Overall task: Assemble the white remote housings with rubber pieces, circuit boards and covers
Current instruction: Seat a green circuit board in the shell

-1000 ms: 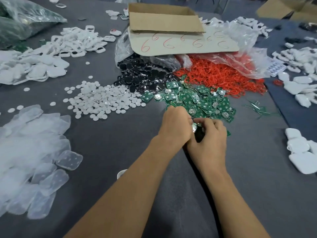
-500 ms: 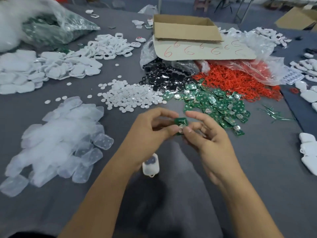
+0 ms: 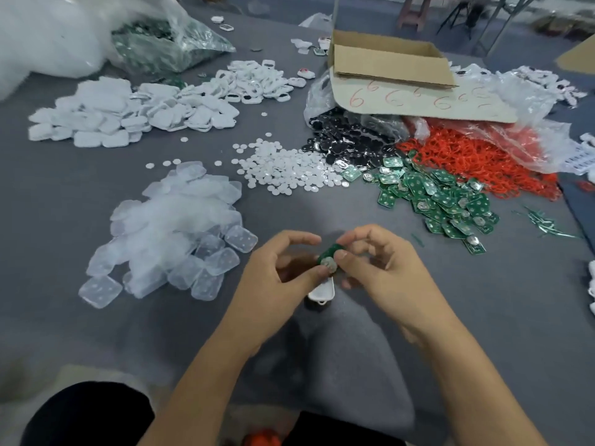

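Here left hand [image 3: 277, 272], right hand [image 3: 383, 268] — apparently both — pinch circuit board [image 3: 327, 255]

green board [image 3: 327, 254] — perhaps tilted, white housing [image 3: 319, 291] below

We log flat, dimmish overhead light. Soft shadow pools on the grey table [image 3: 64, 194] beneath the left hand [image 3: 277, 275] and right hand [image 3: 383, 268]. Clear bag [image 3: 180, 43] glints. Edges bow outward; we find the far-left white mass [image 3: 35, 37] smeared, perhaps motion blur.
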Demonstrator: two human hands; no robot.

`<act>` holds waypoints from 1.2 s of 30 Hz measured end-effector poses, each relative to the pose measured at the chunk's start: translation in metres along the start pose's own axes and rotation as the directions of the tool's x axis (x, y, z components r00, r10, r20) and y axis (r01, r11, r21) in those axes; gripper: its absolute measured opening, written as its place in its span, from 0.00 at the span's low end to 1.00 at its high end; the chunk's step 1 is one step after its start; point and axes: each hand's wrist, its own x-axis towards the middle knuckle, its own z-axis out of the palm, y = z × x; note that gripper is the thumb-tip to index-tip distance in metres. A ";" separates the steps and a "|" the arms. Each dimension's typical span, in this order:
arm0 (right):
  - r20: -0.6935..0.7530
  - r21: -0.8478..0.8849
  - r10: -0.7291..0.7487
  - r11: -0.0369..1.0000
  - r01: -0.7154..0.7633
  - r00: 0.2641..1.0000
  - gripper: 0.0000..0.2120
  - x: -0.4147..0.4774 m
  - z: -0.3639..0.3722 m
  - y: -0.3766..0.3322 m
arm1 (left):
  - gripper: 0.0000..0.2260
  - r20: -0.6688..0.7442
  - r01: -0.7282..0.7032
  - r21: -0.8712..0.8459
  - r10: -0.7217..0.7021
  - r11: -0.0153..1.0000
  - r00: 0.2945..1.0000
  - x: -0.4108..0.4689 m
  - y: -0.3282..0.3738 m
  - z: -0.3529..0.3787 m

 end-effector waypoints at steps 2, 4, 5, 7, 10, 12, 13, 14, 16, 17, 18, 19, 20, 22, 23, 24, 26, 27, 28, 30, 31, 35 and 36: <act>-0.001 -0.097 -0.011 0.995 0.011 1.000 0.05 -0.001 -0.004 0.000 | 0.15 -0.018 0.021 -0.049 -0.022 0.999 1.000 -0.002 -0.002 0.000; 0.026 -0.065 0.018 0.998 -0.016 0.999 0.05 -0.001 -0.006 0.001 | 0.14 -0.007 0.039 -0.082 -0.039 0.996 0.999 -0.004 -0.003 -0.002; 0.028 -0.058 0.026 0.998 -0.025 0.999 0.06 -0.001 -0.006 0.002 | 0.14 0.010 0.040 -0.078 -0.040 0.996 0.999 -0.005 -0.004 -0.003; 0.027 -0.103 0.018 0.995 -0.015 0.999 0.07 0.001 -0.005 0.005 | 0.15 0.041 0.032 -0.026 -0.031 0.999 0.999 -0.008 -0.007 -0.003; 0.059 -0.200 0.037 0.979 -0.024 0.998 0.10 0.007 -0.002 0.010 | 0.23 -0.068 0.007 0.263 0.012 0.965 0.998 -0.014 -0.019 -0.005; 0.072 -0.284 0.057 0.958 -0.034 0.996 0.11 0.013 -0.002 0.013 | 0.33 -0.114 -0.007 0.504 0.075 0.863 0.991 -0.018 -0.027 -0.005; 0.077 -0.343 0.052 0.939 -0.023 0.996 0.11 0.015 -0.002 0.014 | 0.38 -0.099 -0.026 0.556 0.097 0.831 0.990 -0.020 -0.029 -0.004; 0.082 -0.408 0.036 0.913 0.001 0.996 0.11 0.018 -0.001 0.016 | 0.40 -0.081 -0.043 0.587 0.112 0.808 0.990 -0.020 -0.031 -0.003; 0.096 -0.503 0.002 0.863 0.047 0.995 0.10 0.021 0.001 0.017 | 0.42 -0.064 -0.067 0.649 0.142 0.758 0.988 -0.019 -0.035 -0.001; 0.103 -0.518 -0.006 0.854 0.058 0.995 0.10 0.022 0.002 0.018 | 0.42 -0.062 -0.074 0.671 0.155 0.737 0.986 -0.018 -0.037 0.000; 0.108 -0.525 -0.011 0.848 0.066 0.994 0.10 0.022 0.003 0.018 | 0.42 -0.064 -0.077 0.678 0.163 0.731 0.984 -0.018 -0.038 0.000; 0.111 -0.535 -0.021 0.842 0.077 0.994 0.10 0.022 0.004 0.018 | 0.41 -0.070 -0.077 0.677 0.168 0.732 0.983 -0.017 -0.040 0.000; 0.114 -0.545 -0.033 0.833 0.091 0.993 0.10 0.022 0.004 0.018 | 0.41 -0.074 -0.077 0.675 0.171 0.734 0.982 -0.017 -0.041 0.000; 0.130 -0.563 -0.060 0.817 0.124 0.990 0.11 0.021 0.006 0.018 | 0.41 -0.076 -0.075 0.681 0.172 0.729 0.982 -0.017 -0.043 0.000; 0.141 -0.573 -0.072 0.807 0.141 0.987 0.11 0.021 0.006 0.018 | 0.41 -0.073 -0.077 0.687 0.175 0.723 0.982 -0.017 -0.043 -0.001; 0.151 -0.586 -0.085 0.795 0.158 0.985 0.12 0.020 0.007 0.019 | 0.40 -0.069 -0.083 0.692 0.180 0.718 0.981 -0.017 -0.044 -0.001; 0.167 -0.618 -0.128 0.759 0.205 0.978 0.12 0.018 0.008 0.021 | 0.40 -0.062 -0.098 0.693 0.194 0.715 0.979 -0.017 -0.045 -0.002; 0.176 -0.632 -0.163 0.737 0.238 0.971 0.12 0.016 0.009 0.023 | 0.39 -0.060 -0.103 0.692 0.200 0.715 0.978 -0.018 -0.045 -0.002; 0.185 -0.643 -0.201 0.716 0.273 0.962 0.11 0.013 0.008 0.024 | 0.39 -0.060 -0.108 0.691 0.205 0.715 0.977 -0.018 -0.046 -0.002; 0.207 -0.650 -0.260 0.684 0.331 0.943 0.11 0.009 0.005 0.027 | 0.38 -0.066 -0.108 0.685 0.208 0.721 0.976 -0.018 -0.046 -0.002; 0.220 -0.650 -0.277 0.673 0.353 0.935 0.11 0.007 0.003 0.028 | 0.38 -0.068 -0.107 0.683 0.209 0.723 0.976 -0.017 -0.047 -0.002; 0.285 -0.678 -0.289 0.613 0.405 0.914 0.12 0.004 -0.005 0.032 | 0.38 -0.072 -0.099 0.678 0.201 0.728 0.977 -0.017 -0.048 -0.002; 0.289 -0.686 -0.289 0.602 0.408 0.912 0.15 0.003 -0.006 0.033 | 0.38 -0.071 -0.100 0.676 0.199 0.730 0.977 -0.017 -0.048 -0.002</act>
